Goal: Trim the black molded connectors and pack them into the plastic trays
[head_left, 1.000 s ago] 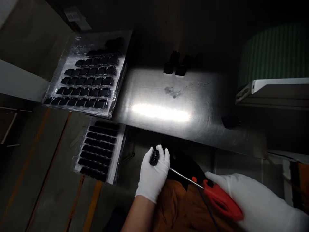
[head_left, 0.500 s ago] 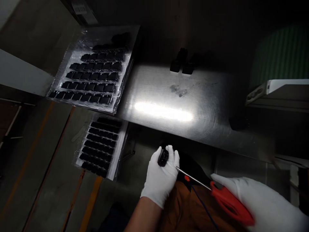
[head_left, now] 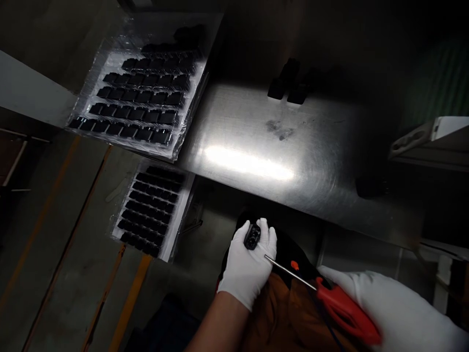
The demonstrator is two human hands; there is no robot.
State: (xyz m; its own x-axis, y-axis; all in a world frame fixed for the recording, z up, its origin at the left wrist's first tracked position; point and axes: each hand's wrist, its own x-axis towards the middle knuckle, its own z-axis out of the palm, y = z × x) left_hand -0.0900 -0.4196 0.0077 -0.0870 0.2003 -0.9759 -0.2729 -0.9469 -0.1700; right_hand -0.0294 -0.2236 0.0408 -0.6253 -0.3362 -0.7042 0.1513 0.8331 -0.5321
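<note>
In my gloved left hand [head_left: 249, 269] is a small black plastic part [head_left: 252, 237], gripped between thumb and fingers with its hollowed face turned up. My gloved right hand [head_left: 388, 303] is wrapped round the red handle of an air blow gun [head_left: 344, 308]. The gun's thin metal nozzle points left, and its tip appears in front of the left palm, just below and right of the black part. Whether the tip touches the glove I cannot tell. Both hands are over my lap, in front of the metal table [head_left: 234, 132].
Rows of black parts fill a plastic-wrapped tray [head_left: 190, 105] at the table's left and a lower tray [head_left: 176, 230]. A few black pieces [head_left: 276, 89] stand at the table's back, another [head_left: 370, 187] at right. An orange earplug-like piece [head_left: 294, 265] hangs on a blue cord.
The nozzle tip has shifted left relative to my left hand and now overlaps the palm. The black part has tilted slightly in the fingers. The whole view has shifted a little.
</note>
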